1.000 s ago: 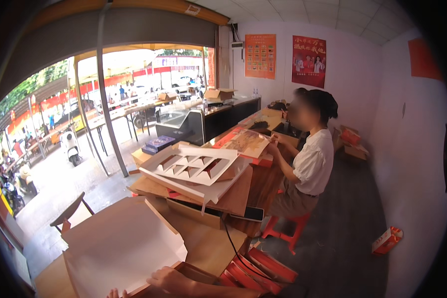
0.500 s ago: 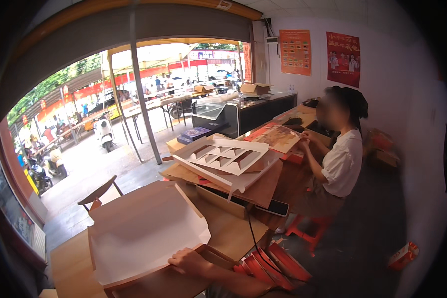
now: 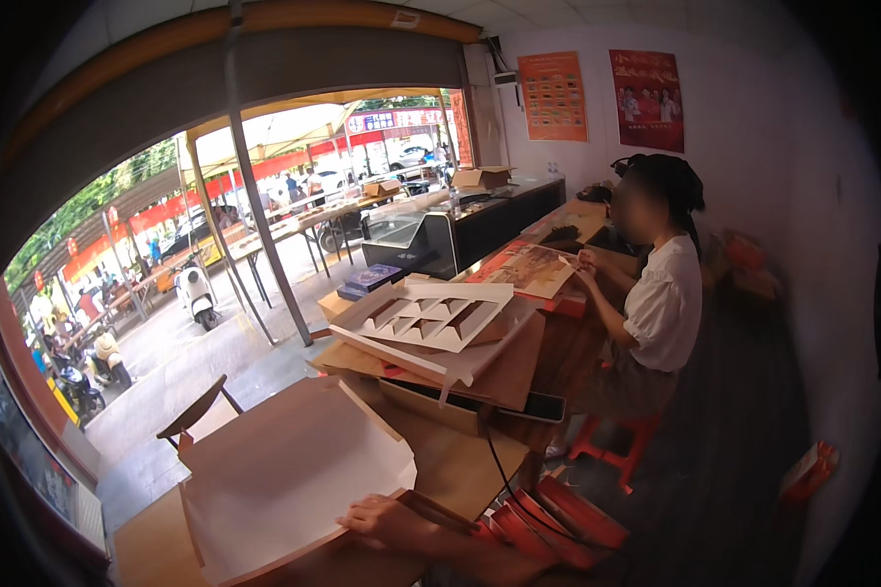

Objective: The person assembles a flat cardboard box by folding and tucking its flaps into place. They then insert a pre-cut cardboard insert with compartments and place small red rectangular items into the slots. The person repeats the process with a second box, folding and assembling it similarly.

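A large, shallow cardboard box (image 3: 294, 470) with a white inside and brown edges lies open before me, at the lower left. My right hand (image 3: 390, 521) reaches in from the lower right, its fingers curled over the near right edge of this box. My left hand does not show. Just beyond, on the table, a white die-cut card insert (image 3: 439, 318) with rows of cut-outs rests on a stack of flat cardboard (image 3: 504, 377).
A seated person (image 3: 661, 293) in a white top handles a printed sheet (image 3: 533, 269) at the table's far side. Red boxes (image 3: 558, 523) lie low beside my forearm, with a black cable (image 3: 499, 470) near them. A wooden chair (image 3: 194, 406) stands at left.
The whole view has shifted a little. My right hand stays at the box edge, its fingers still over it.
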`<move>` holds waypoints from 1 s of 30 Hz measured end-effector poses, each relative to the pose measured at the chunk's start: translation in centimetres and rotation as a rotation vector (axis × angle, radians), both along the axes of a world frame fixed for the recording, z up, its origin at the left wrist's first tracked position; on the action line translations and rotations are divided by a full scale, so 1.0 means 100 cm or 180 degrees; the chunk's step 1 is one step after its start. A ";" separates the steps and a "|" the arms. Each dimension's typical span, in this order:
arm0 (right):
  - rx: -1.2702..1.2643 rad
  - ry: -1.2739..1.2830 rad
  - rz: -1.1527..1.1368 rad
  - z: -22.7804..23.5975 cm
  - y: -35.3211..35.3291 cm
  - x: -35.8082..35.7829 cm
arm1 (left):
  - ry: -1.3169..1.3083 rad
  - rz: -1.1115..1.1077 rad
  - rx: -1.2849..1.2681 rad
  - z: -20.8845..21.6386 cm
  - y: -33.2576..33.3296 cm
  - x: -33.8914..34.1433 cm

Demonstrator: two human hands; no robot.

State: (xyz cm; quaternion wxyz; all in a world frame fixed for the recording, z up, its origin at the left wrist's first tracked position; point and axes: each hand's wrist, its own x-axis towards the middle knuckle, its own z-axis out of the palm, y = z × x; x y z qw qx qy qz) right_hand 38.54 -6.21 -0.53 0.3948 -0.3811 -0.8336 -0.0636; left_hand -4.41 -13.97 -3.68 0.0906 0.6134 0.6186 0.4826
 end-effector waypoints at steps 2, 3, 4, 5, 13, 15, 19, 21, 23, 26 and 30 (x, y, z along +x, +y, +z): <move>0.0350 -0.0140 -0.0546 0.018 -0.011 0.021 | 0.1093 -0.0186 0.1038 0.034 0.016 -0.001; 0.0510 -0.0214 -0.0793 0.023 -0.015 0.030 | 0.1639 -0.0253 0.1538 0.047 0.020 -0.002; 0.0435 -0.0181 -0.0929 0.023 -0.018 0.040 | 0.1561 -0.0338 0.1345 0.056 0.024 0.001; 0.0360 -0.0149 -0.1066 0.020 -0.018 0.048 | 0.1482 -0.0423 0.1153 0.064 0.027 0.003; -0.0981 0.0038 -0.1046 0.012 -0.019 0.075 | 0.1205 -0.1169 -0.0684 0.078 0.065 0.006; -0.1141 0.0164 -0.0993 0.015 -0.019 0.079 | 0.0788 -0.1214 -0.0775 0.069 0.073 -0.002; -0.0475 -0.0126 -0.0934 0.023 -0.015 0.091 | 0.0654 -0.1451 -0.0597 0.061 0.072 -0.016; -0.0074 -0.0163 -0.0869 0.025 -0.014 0.093 | 0.0626 -0.1685 -0.0634 0.048 0.075 -0.032; 0.0021 -0.0206 -0.1075 0.026 -0.020 0.094 | 0.0518 -0.1665 -0.0818 0.041 0.079 -0.035; -0.0007 -0.0111 -0.1655 0.031 -0.040 0.094 | 0.0107 -0.1685 -0.0854 0.039 0.081 -0.033; 0.0045 0.0349 -0.2806 0.042 -0.075 0.102 | -0.0077 -0.1560 -0.0932 0.024 0.082 -0.048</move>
